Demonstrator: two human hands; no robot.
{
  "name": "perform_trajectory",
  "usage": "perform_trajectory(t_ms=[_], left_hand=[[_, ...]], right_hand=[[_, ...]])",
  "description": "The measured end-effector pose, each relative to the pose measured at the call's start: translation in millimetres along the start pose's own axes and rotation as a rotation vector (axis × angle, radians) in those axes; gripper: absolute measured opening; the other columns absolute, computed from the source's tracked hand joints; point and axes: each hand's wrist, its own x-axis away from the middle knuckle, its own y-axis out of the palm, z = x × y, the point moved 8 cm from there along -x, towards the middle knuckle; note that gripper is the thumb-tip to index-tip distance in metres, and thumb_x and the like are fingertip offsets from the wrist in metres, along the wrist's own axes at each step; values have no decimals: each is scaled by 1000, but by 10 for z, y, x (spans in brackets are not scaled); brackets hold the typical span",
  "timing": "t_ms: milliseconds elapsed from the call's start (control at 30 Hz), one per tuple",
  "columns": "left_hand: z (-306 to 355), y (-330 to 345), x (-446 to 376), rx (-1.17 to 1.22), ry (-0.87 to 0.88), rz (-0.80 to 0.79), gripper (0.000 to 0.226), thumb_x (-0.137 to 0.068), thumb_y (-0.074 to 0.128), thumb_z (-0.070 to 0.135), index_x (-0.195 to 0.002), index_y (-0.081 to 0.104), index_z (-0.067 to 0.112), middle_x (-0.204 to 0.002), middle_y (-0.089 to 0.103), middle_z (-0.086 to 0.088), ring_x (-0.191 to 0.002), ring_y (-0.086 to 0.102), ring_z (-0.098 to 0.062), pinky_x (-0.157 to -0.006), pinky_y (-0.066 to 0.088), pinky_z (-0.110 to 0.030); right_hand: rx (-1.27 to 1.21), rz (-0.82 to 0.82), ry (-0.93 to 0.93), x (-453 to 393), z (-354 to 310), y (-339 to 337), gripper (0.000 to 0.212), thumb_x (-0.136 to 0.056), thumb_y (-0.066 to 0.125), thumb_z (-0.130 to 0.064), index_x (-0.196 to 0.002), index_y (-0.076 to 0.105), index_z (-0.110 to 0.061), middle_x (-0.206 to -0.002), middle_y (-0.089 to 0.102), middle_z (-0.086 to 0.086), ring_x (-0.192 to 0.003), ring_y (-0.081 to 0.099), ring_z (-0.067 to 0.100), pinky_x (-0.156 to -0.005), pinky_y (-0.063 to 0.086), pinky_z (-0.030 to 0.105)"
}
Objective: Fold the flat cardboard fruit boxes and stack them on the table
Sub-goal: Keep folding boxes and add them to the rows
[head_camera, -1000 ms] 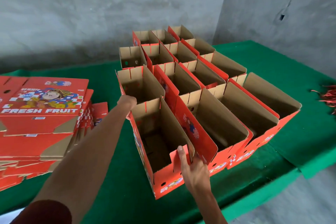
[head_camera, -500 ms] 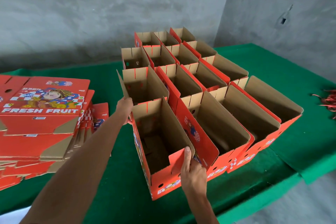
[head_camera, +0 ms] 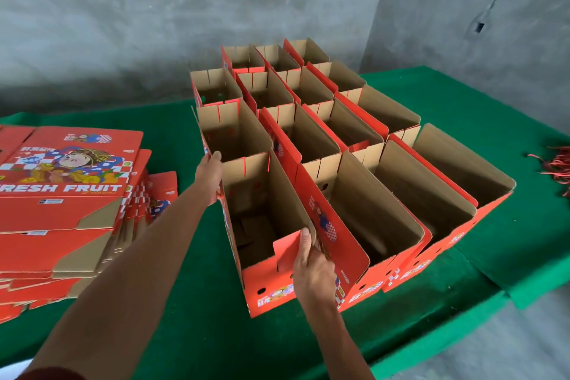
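Fingers (head_camera: 303,244) of the right hand (head_camera: 313,271) pinch the red flap (head_camera: 287,251) at the near right corner of the nearest box (head_camera: 265,225), thumb on the inner face and the other fingers curled behind it. At the far left corner of the same box, the left hand (head_camera: 211,173) grips the top edge, fingers hooked over the rim. That box stands upright and open-topped on the green table (head_camera: 191,318), at the near left end of a block of folded boxes (head_camera: 354,133) set touching one another in rows that run back toward the grey wall (head_camera: 154,9). Its right wall leans against the neighbouring box (head_camera: 370,216) (a printed red flap stands between the two). Brown cardboard shows inside each box; the outsides are red with colourful print.

On the left part of the table, apart from the block, lies a stack of flat boxes (head_camera: 61,194), the top one reading "FRESH FRUIT" under a cartoon figure. Near the right edge of the table lies a tangle of red strings (head_camera: 555,170). Both forearms reach in from the lower edge, a dark red sleeve (head_camera: 49,373) at the left one.
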Motion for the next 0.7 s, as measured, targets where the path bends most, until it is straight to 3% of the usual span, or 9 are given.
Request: perform_trajectory(t_ms=[100,233,300,367,400,467,567,633,700], left_hand=[[-55,46,14,28,-27,-60,59,-99,46,59,-148,45,26,-147,53,-14,-130,55,-34,-111,42,-58],[-220,4,186,44,-15,-53,64,-96,61,50,-149,40,21,-147,52,-10,-125,55,-32,-105,43,-62],[-348,42,383,103,-27,-94,74,-92,66,50,-154,33,28,-152,48,-4,-126,53,-29,-104,41,-63],[-477,86,590,94,-30,-123,92,-83,71,58,-159,24,34,-161,37,0,-140,44,-31,-109,35,-70],[-539,120,681,80,-27,-140,100,-77,73,61,-160,22,37,-163,34,1,-143,41,-32,-111,33,-71],[-622,209,798,69,-7,-174,99,-74,74,59,-158,24,41,-162,37,2,-141,43,-32,-112,34,-69],[-652,298,827,78,12,-167,79,-88,71,38,-155,30,40,-155,43,1,-134,46,-32,-110,38,-66],[-606,353,793,90,16,-177,75,-90,65,28,-154,29,40,-149,43,1,-127,47,-30,-105,43,-60],[-538,403,734,113,22,-178,69,-90,59,23,-152,32,40,-144,44,1,-115,49,-24,-90,48,-47]], right_hand=[[9,110,11,-208,-113,-28,53,-76,65,-8,-126,47,-1,-55,60,3,-40,54,11,-39,48,26],[112,42,-65,-307,-258,129,54,-74,73,-1,-121,49,4,-52,58,10,-35,54,17,-33,47,29],[102,1,-71,-331,-256,300,29,-104,41,-1,-123,61,5,-56,62,11,-36,56,17,-33,49,29],[-98,-110,-67,-464,-286,399,68,-112,12,-16,-112,80,-18,-72,73,-3,-50,67,11,-45,54,20],[-128,-47,47,-550,-229,357,67,-113,12,-29,-115,79,-33,-89,77,-11,-72,73,4,-64,58,16],[-500,-115,338,-635,-95,497,56,-112,17,-44,-150,53,-25,-142,63,2,-127,62,17,-106,49,33],[-523,-175,263,-737,-54,712,56,-108,50,-30,-156,37,-4,-137,58,33,-114,68,41,-100,54,45],[-564,-155,409,-805,-11,716,75,-104,34,-64,-159,33,-13,-152,48,25,-135,54,39,-115,39,48],[-529,-359,481,-872,-17,864,96,-91,21,-84,-164,19,-23,-168,23,13,-155,23,37,-125,14,53]])
